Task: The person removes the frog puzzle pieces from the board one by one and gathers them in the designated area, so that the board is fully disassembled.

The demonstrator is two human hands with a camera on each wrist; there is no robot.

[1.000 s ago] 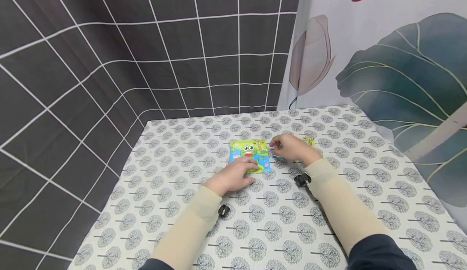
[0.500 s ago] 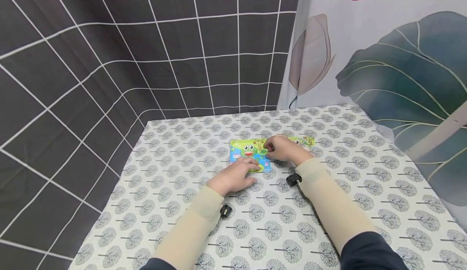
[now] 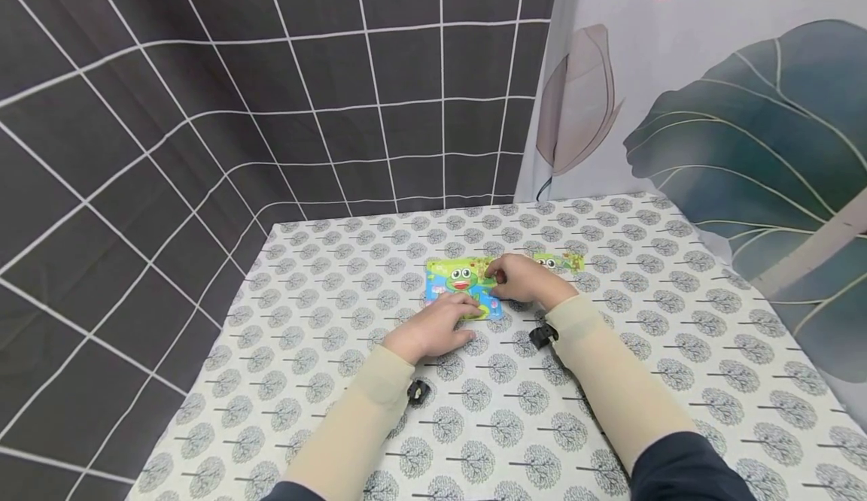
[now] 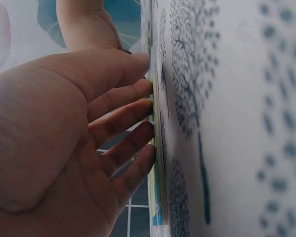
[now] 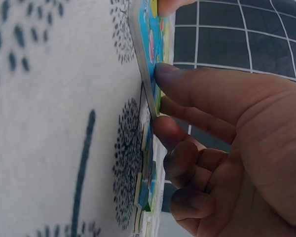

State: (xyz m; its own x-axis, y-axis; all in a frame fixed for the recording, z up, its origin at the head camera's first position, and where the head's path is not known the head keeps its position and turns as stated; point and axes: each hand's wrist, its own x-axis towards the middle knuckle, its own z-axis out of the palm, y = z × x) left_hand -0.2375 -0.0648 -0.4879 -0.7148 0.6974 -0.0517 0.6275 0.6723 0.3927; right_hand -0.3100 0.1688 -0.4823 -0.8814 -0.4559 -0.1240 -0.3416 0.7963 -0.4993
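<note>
A frog jigsaw puzzle (image 3: pixel 463 275), bright green and blue with big white eyes, lies on the patterned cloth. My left hand (image 3: pixel 436 326) rests on its lower part, fingers extended and fingertips on the surface in the left wrist view. At the right edge of the puzzle, my right hand (image 3: pixel 524 281) has its fingers curled; the right wrist view puts its thumb (image 5: pixel 170 76) on the printed face and a fingertip right by the corner. Beyond the right hand lie more frog puzzle pieces (image 3: pixel 561 262), partly hidden by it.
A white cloth with grey trees (image 3: pixel 501 418) covers the table. Behind it hangs a dark curtain with a white grid (image 3: pixel 406 132); a pale curtain with leaf prints (image 3: pixel 759 132) hangs at the right. Loose pieces (image 5: pixel 145 182) overlap near the right hand.
My right hand has moved left from beside the loose pieces to the puzzle's right edge, uncovering more of those pieces. The left hand stays on the puzzle.
</note>
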